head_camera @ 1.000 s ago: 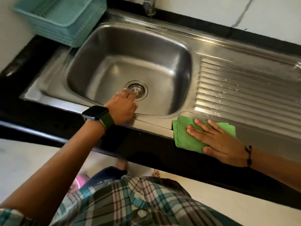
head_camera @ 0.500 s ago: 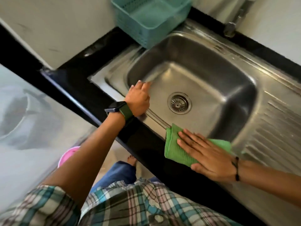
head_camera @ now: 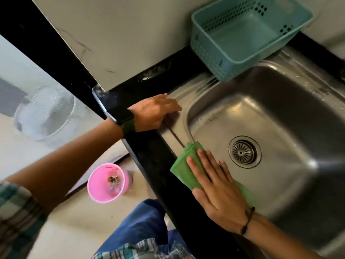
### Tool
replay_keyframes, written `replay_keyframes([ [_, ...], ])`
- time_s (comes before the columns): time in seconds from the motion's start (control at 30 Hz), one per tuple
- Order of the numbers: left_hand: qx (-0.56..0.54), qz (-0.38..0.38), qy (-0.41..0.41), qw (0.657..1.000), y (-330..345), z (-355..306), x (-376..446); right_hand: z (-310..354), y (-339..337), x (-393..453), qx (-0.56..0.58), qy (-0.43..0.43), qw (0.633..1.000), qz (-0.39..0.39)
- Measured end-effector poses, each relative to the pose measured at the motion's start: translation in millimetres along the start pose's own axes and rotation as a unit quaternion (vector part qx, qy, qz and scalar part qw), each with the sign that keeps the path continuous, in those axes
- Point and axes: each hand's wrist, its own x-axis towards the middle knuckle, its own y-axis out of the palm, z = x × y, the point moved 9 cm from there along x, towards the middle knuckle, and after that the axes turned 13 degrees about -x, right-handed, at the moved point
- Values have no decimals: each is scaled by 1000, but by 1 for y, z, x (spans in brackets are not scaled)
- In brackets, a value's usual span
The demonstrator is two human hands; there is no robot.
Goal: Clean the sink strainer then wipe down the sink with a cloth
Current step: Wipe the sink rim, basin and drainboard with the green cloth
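Head view: the right hand (head_camera: 222, 187) lies flat, fingers straight, pressing the folded green cloth (head_camera: 183, 170) on the sink's (head_camera: 291, 101) near rim, while the left hand (head_camera: 155, 113), fingers extended, rests on its corner. The strainer (head_camera: 244, 151) sits in the basin floor; a teal basket (head_camera: 240, 34) stands behind on the black worktop (head_camera: 149, 146).

Sink (head_camera: 276, 113) brushed shiny steel; cloth (head_camera: 183, 170) green woven; basket (head_camera: 214, 51) teal matt plastic.
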Motion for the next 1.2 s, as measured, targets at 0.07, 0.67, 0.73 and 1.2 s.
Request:
replay_keyframes([
  [0.07,7,18,23,1000,7,9,-6,8,-15,36,-12,24,999,-32],
  [0.67,-74,-42,47,995,-1,20,-8,-11,-55,155,37,202,973,-106],
  [0.73,-56,-26,63,996,0,17,-7,7,-44,123,9,125,989,-76],
  [1.2,-34,-39,46,998,-6,11,-10,21,-49,145,-16,110,992,-60],
])
